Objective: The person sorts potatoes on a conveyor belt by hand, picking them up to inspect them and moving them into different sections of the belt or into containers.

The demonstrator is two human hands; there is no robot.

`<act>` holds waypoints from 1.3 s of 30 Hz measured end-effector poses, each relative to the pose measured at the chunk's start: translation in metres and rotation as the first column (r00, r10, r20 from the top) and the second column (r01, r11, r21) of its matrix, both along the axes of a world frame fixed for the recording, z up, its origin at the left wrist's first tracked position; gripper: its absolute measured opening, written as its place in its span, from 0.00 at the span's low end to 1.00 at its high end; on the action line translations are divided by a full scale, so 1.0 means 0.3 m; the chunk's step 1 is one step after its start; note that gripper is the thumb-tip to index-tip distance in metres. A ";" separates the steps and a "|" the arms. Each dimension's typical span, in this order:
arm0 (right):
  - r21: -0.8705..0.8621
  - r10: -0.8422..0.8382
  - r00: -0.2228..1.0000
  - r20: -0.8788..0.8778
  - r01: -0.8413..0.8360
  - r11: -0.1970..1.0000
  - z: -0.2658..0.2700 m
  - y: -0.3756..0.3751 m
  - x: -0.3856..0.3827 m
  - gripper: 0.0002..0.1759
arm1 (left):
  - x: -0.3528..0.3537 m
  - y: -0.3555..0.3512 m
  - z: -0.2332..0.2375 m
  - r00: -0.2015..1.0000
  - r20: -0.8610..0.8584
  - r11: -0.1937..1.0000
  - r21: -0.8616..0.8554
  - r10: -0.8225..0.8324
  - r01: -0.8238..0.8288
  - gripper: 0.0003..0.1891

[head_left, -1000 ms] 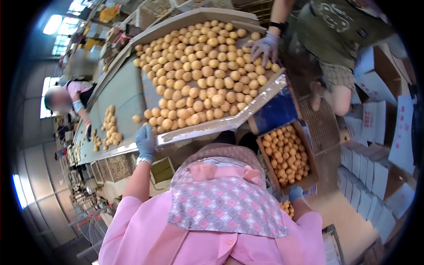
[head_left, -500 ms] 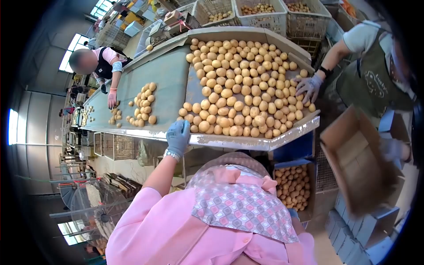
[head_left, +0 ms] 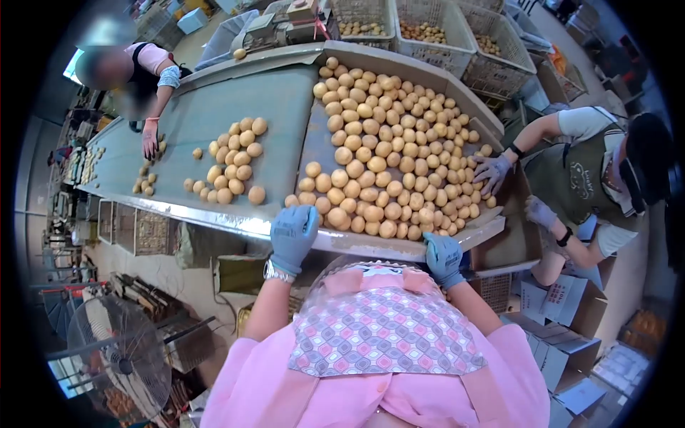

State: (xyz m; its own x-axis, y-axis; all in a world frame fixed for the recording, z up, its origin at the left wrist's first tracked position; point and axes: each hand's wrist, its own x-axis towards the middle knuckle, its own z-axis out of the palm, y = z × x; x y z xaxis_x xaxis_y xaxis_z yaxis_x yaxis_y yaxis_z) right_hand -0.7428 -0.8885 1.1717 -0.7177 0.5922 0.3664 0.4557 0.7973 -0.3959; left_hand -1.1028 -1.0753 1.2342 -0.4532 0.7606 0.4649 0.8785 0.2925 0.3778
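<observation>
My gloved left hand (head_left: 292, 232) is closed over the near metal rim (head_left: 364, 245) of the sorting table, just beside the lower corner of the potato pile. Farther right, my gloved right hand (head_left: 444, 257) grips the same rim close to the table's narrow end, its thumb partly hidden. Round yellow-brown produce that looks like potatoes (head_left: 385, 150) covers the metal tray between and beyond my hands. A smaller cluster of potatoes (head_left: 230, 164) lies on the green conveyor belt (head_left: 264, 93) to the left.
At the right, a co-worker's gloved hand (head_left: 492, 173) touches the pile's end; their other hand holds a cardboard box (head_left: 510, 239) under it. Another person's gloved hand (head_left: 150, 139) works at the belt. Plastic crates (head_left: 432, 53) stand behind; a large fan (head_left: 121, 357) is lower left.
My right hand has come up from low beside a box of potatoes onto the rim. The co-worker's cardboard box has moved to the table's end. The belt cluster has shifted in view.
</observation>
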 end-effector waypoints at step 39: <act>-0.024 0.066 0.996 0.066 -0.065 0.998 -0.001 0.063 -0.016 0.11 | -0.814 0.077 -0.056 0.933 -0.357 0.943 -0.290 0.051 -0.162 0.22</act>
State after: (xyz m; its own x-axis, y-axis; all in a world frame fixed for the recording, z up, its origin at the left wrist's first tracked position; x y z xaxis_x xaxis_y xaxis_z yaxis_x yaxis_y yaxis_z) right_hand -0.7476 -0.8695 1.1713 -0.7778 0.5502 0.3038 0.4287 0.8179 -0.3839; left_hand -1.3470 -1.0522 1.2174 -0.3964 0.8470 0.3543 0.8935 0.4445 -0.0629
